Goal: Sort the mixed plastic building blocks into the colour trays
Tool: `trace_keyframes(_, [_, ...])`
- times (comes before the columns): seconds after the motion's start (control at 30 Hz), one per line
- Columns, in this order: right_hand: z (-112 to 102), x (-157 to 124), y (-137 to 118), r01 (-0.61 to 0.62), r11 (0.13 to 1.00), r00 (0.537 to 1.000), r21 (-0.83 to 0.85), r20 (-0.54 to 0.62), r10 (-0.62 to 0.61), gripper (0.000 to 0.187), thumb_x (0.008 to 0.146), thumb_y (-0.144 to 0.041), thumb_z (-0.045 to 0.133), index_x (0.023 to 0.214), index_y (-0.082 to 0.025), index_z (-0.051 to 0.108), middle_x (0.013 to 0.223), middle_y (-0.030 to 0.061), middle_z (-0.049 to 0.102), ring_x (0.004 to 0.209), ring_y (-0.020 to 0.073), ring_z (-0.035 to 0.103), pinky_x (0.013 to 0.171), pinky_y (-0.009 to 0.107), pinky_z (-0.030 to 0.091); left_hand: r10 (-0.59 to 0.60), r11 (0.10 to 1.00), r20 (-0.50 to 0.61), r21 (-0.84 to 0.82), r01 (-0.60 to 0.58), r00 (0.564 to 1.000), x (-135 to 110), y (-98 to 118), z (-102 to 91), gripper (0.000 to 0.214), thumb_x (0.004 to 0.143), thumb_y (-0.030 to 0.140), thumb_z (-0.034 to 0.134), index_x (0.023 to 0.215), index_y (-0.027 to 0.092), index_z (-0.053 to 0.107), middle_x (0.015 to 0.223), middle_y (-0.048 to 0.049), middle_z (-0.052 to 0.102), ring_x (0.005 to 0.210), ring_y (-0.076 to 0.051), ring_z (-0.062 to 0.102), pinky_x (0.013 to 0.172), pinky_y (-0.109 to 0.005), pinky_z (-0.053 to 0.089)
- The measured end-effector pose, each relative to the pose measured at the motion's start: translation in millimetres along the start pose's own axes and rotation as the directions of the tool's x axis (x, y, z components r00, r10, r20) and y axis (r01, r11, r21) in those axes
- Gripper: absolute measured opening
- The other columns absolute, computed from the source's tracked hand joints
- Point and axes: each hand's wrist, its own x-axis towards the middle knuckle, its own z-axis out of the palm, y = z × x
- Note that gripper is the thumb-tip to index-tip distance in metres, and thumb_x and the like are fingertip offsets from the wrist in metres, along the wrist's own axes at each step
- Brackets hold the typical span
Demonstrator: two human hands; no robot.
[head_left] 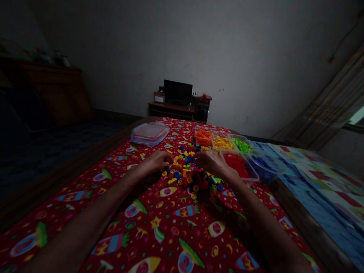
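Observation:
A heap of small toy building bricks (189, 176) in red, yellow, blue, green and orange lies on the red patterned cloth, with several wheeled pieces at its near edge. At the heap's left side is my left hand (157, 160), its fingers curled together; whatever they grip is hidden. My right hand (211, 160) reaches over the heap from the right. Its fingers are bent inward among the bricks, and I cannot make out what is in them. Just beyond its wrist stands a clear tub of red bricks (236, 163).
Clear tubs hold orange bricks (203, 135), yellow bricks (222, 143), green bricks (242, 145) and blue bricks (263, 167). Stacked clear lids (150, 132) lie at the back left. The red cloth (170, 235) has a wooden edge (307, 227) on its right. A monitor (178, 92) stands by the wall.

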Motion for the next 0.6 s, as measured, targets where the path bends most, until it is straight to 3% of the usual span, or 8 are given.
trace_keyframes(0.13, [9,1,-18,0.015,0.998,0.994,-0.067,0.105,-0.008,0.015,0.083,-0.012,0.052,0.081,-0.015,0.066,0.063,0.0008,0.057,0.052,0.0074,0.041,0.052,0.022,0.025,-0.037,0.996,-0.068,-0.079,0.032,0.997,0,2,-3.5,0.032,0.073,0.031,0.055,0.099,0.018,0.068,0.087,-0.0023,0.072,0.076,-0.017,0.063,0.061,-0.02,0.044])
trace_keyframes(0.23, [12,2,-28,0.061,0.993,0.977,-0.098,0.21,-0.039,0.01,0.083,-0.023,0.059,0.081,-0.017,0.068,0.065,0.0017,0.059,0.055,0.0089,0.045,0.053,0.022,0.025,-0.021,0.992,-0.036,-0.124,0.016,0.999,2,2,-2.0,0.034,0.071,0.031,0.055,0.098,0.015,0.069,0.087,-0.0042,0.072,0.075,-0.018,0.064,0.062,-0.022,0.045])
trace_keyframes(0.33, [18,0,-28,0.116,0.987,0.974,-0.113,0.21,-0.091,0.013,0.082,-0.031,0.062,0.085,-0.019,0.068,0.068,0.0019,0.06,0.06,0.0105,0.049,0.054,0.022,0.027,0.03,0.989,-0.011,-0.143,-0.032,0.999,2,3,-3.6,0.034,0.071,0.031,0.054,0.097,0.014,0.069,0.084,-0.0043,0.072,0.073,-0.018,0.063,0.061,-0.021,0.045])
trace_keyframes(0.4, [28,-4,-25,0.195,0.971,0.972,-0.138,0.163,-0.173,0.017,0.082,-0.034,0.063,0.089,-0.019,0.066,0.072,0.0024,0.061,0.065,0.0116,0.052,0.058,0.022,0.032,0.083,0.985,0.059,-0.159,-0.072,0.995,0,6,-7.9,0.034,0.07,0.032,0.055,0.096,0.016,0.069,0.082,-0.003,0.071,0.073,-0.017,0.063,0.061,-0.021,0.044])
trace_keyframes(0.5, [53,-11,-22,0.307,0.935,0.952,-0.179,0.067,-0.3,0.019,0.086,-0.031,0.058,0.098,-0.017,0.063,0.087,0.0067,0.062,0.081,0.0155,0.054,0.072,0.026,0.039,0.147,0.982,0.261,-0.151,-0.11,0.954,-7,15,-15.4,0.03,0.067,0.029,0.056,0.091,0.018,0.07,0.076,-0.0005,0.071,0.067,-0.015,0.061,0.059,-0.019,0.043])
trace_keyframes(0.6, [77,-16,-24,0.282,0.928,0.957,-0.243,0.006,-0.289,0.019,0.089,-0.02,0.049,0.105,-0.017,0.058,0.097,0.0106,0.059,0.09,0.0197,0.052,0.079,0.031,0.041,0.132,0.989,0.376,-0.116,-0.095,0.917,-16,28,-17.5,0.02,0.063,0.024,0.057,0.077,0.018,0.07,0.065,0.0012,0.067,0.059,-0.014,0.059,0.051,-0.019,0.039])
